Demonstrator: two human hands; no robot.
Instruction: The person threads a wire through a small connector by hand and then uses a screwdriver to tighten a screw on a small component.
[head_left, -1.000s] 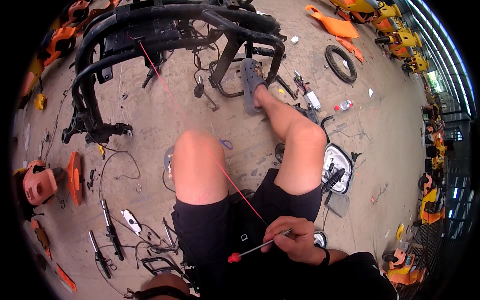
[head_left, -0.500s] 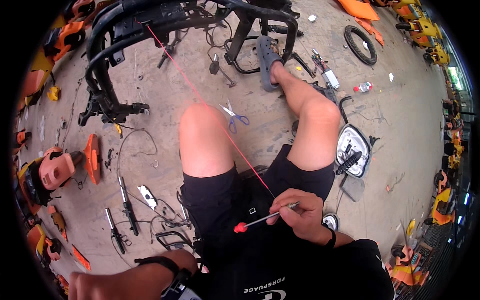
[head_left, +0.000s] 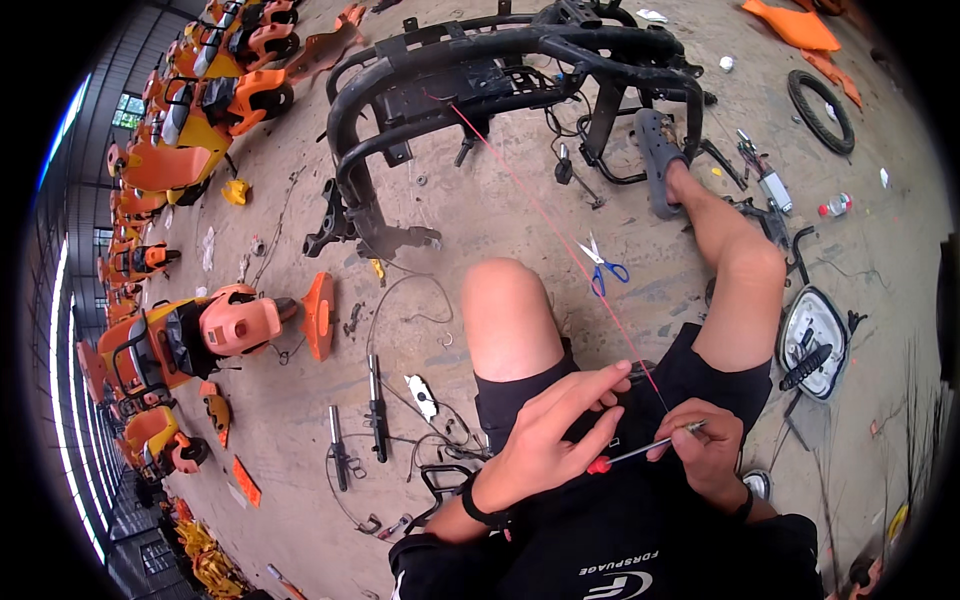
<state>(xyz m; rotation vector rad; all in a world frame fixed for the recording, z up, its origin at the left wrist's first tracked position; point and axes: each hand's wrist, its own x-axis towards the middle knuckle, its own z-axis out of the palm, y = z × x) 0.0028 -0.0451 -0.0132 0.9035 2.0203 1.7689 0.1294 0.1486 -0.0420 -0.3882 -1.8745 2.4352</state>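
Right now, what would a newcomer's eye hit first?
Probably the thin red cord, stretched from the black metal frame at the top down to the right hand, which holds a red-tipped rod at lower centre. The left hand is open just left of it. Then the orange and yellow scooters lined up along the left side.

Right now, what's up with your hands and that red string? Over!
Right hand grips metal rod. Left hand open beside its red end. Red string runs straight to black frame. Scissors on floor; string crosses them in view.
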